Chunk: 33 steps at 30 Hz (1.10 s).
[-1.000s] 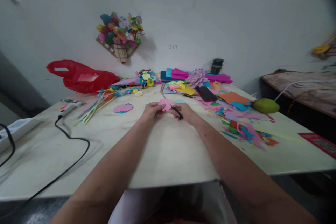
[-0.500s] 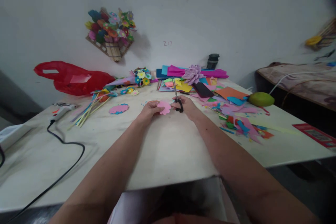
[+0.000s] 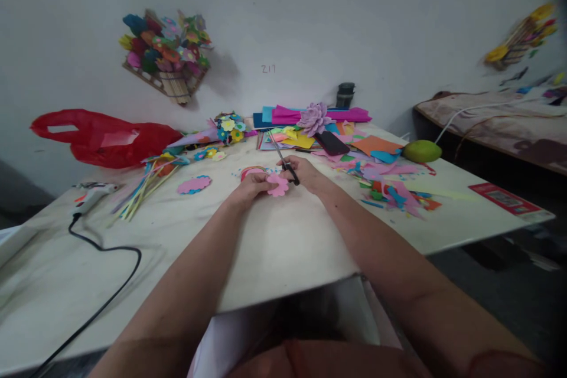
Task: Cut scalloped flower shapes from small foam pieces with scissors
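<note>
Between the thumb and fingers of my left hand (image 3: pixel 253 188) is a pink scalloped flower cutout (image 3: pixel 278 186), held over the middle of the table. My right hand (image 3: pixel 302 172) is closed around the black handles of a pair of scissors (image 3: pixel 290 173), whose blades point up and away to the left. The two hands are close together, the scissors just beyond the cutout's right edge. Behind my left hand lies a round pink piece with a coloured rim (image 3: pixel 248 172), partly hidden by the fingers. Further left, a pink and blue scalloped pad (image 3: pixel 195 184) rests flat.
A glue gun (image 3: pixel 94 198) with a black cord and a red plastic bag (image 3: pixel 106 139) are on the left. Coloured paper scraps (image 3: pixel 398 189), a dark phone (image 3: pixel 332 143) and a green fruit (image 3: pixel 422 151) are on the right. A purple flower (image 3: pixel 314 118) sits on stacked sheets at the back.
The view has turned slightly right. The scissors have tilted further left, with their handles closer to the cutout. Both hands keep their holds, and more of the round piece behind my left hand shows.
</note>
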{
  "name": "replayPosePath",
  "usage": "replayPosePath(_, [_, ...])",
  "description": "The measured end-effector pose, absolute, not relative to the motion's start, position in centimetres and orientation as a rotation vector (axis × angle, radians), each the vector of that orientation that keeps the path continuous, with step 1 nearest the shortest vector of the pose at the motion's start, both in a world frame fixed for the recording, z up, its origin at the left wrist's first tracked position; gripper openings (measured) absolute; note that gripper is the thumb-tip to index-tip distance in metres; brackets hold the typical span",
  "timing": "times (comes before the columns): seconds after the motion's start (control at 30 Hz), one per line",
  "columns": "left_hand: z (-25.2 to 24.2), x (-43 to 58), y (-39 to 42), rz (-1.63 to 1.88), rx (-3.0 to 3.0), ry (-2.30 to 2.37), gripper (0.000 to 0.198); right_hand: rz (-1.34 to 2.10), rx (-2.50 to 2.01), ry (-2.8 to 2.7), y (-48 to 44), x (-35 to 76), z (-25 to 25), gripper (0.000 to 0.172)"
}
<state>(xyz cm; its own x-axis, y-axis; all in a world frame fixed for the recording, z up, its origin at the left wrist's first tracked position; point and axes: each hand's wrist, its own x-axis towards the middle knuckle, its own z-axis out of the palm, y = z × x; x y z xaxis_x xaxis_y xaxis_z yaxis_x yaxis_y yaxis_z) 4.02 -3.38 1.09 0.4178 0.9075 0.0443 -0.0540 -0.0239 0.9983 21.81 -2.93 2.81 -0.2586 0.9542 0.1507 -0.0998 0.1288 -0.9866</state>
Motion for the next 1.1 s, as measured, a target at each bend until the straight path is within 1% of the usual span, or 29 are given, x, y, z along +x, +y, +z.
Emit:
replayPosePath(0.13, [1.3, 4.4, -3.5, 1.031, 1.312, 0.91, 0.023, 1.292, -0.949, -1.368, -2.8, 21.8, 2.8, 0.03])
replayPosePath(0.33, [1.5, 4.4, -3.6, 1.147, 1.264, 0.867, 0.022, 1.296, -0.983, -1.377, -2.8, 21.9, 2.6, 0.03])
replayPosePath(0.7, [1.0, 3.7, -3.1, 1.086, 1.294, 0.821, 0.02, 1.287, -0.978, -1.345, -2.8, 22.4, 3.0, 0.025])
replayPosePath(0.9, [1.5, 3.9, -3.4, 1.029, 1.294, 0.84, 0.022, 1.305, -1.009, -1.388, -2.7, 21.9, 2.5, 0.038])
replayPosePath(1.1, [1.5, 4.0, -3.5, 1.12, 1.198, 0.828, 0.025, 1.274, -1.032, -1.366, -3.1, 21.5, 2.8, 0.037])
